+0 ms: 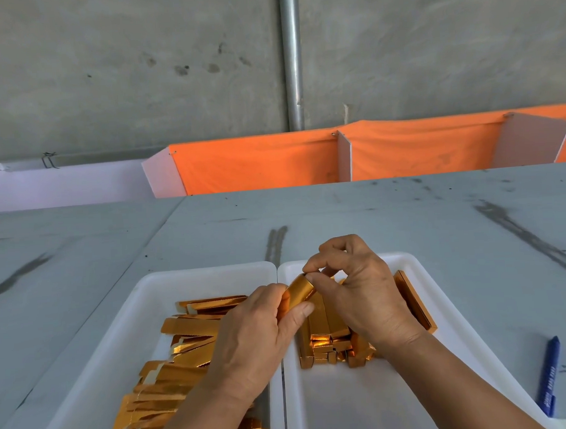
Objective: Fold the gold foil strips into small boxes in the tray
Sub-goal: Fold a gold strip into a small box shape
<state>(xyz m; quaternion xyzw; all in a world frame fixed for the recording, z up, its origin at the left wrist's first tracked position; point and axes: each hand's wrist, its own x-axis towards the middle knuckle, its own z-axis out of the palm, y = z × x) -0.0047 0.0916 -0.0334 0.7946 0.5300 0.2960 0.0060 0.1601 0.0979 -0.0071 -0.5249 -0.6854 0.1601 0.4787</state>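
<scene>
While the left hand (257, 325) grips the gold foil box (299, 289), long axis pointing toward 1 o'clock, the right hand (359, 282) pinches its far end

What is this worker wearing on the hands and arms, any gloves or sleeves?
Nothing at all: the left hand and right hand are bare, with no gloves, rings, watch or bracelet, and no sleeve reaches into view. Visible nails look unpainted.
</scene>
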